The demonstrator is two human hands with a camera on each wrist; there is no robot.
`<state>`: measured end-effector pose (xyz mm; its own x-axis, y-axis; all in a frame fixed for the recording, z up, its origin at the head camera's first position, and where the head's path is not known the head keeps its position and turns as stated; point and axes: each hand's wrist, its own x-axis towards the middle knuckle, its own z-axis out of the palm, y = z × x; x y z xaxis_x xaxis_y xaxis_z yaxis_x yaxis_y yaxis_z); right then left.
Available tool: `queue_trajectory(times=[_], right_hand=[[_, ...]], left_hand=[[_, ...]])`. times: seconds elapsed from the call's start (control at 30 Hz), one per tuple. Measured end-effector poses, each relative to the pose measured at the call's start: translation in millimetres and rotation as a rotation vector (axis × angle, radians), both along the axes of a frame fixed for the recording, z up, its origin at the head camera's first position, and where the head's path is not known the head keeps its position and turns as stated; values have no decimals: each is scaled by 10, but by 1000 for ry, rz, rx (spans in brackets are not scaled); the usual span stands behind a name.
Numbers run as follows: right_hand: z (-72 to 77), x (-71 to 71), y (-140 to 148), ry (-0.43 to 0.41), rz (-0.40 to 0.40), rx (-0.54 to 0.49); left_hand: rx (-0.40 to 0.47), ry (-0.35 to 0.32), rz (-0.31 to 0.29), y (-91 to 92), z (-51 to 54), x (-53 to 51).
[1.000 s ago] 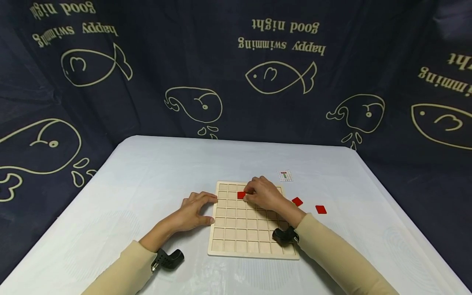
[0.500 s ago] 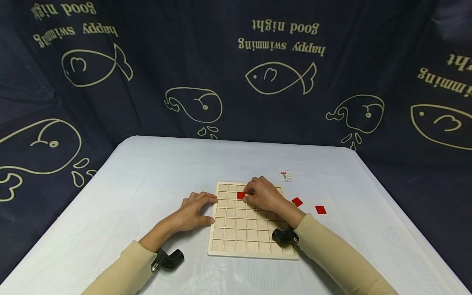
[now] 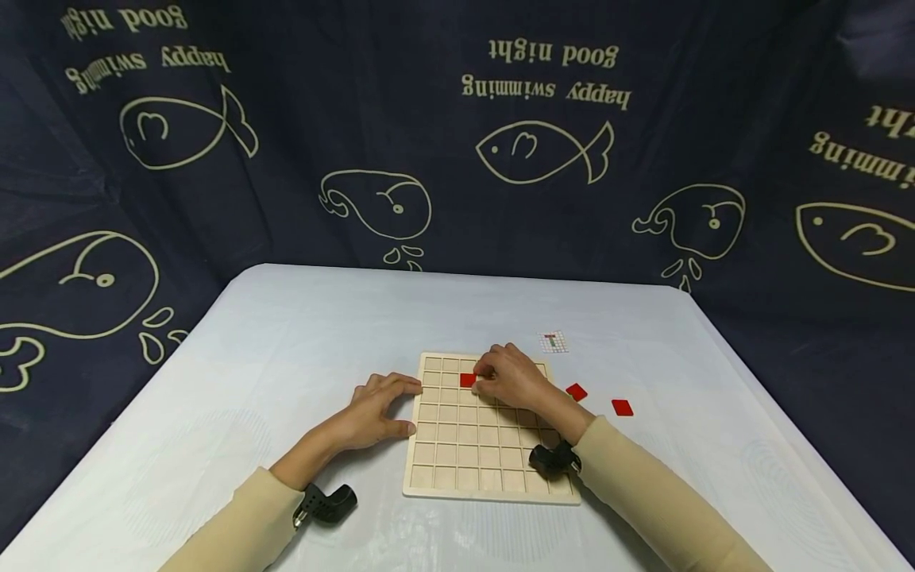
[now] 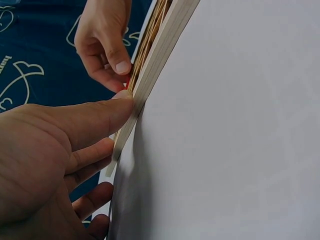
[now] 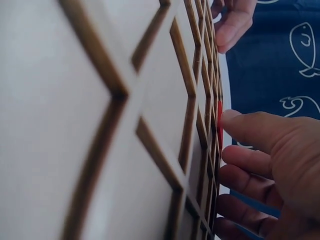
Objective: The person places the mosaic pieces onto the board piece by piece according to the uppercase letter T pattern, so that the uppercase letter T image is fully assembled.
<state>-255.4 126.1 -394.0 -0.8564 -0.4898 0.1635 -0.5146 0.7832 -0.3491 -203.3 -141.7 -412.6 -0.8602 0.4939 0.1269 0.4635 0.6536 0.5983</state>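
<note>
A light wooden board [image 3: 468, 457] with a grid of square cells lies on the table. My left hand [image 3: 372, 409] rests against its left edge, with thumb and fingers spread apart; in the left wrist view the thumb [image 4: 100, 117] touches the board's rim. Over the board's upper part, my right hand [image 3: 515, 377] pinches at a red square tile [image 3: 468, 380] in the second row from the far edge. The right wrist view shows the thumb [image 5: 240, 124] at this red tile [image 5: 220, 122], with the other fingers curled beside it. The hand covers the neighbouring cells.
Two more red tiles lie right of the board, a nearer-in tile [image 3: 576, 392] and an outer tile [image 3: 623, 407]. Behind the board's right corner is a small printed grid card [image 3: 554, 342]. A white cloth covers the table [image 3: 322, 318]; a dark patterned curtain [image 3: 443, 95] hangs behind.
</note>
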Motion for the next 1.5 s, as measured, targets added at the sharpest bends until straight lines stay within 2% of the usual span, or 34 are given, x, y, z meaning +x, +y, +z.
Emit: queue_trajectory(times=[0.43,0.77,0.97,1.17,1.5], right_hand=[[114,70,151,-37,-24,-64],[199,136,408,-38,-65,-119],[214,162,599,-20,-74,-146],[220,198,788,15,-113,-125],[183,237,1081,-50,-197,-116]], left_hand=[[-2,3,-6,-5,-8,-1],[-5,1,-4,-3,4,3],[-6,0,-3,-6,4,4],[-5,1,-2,-3,9,4],[-10,-3,-2,-2,15,13]])
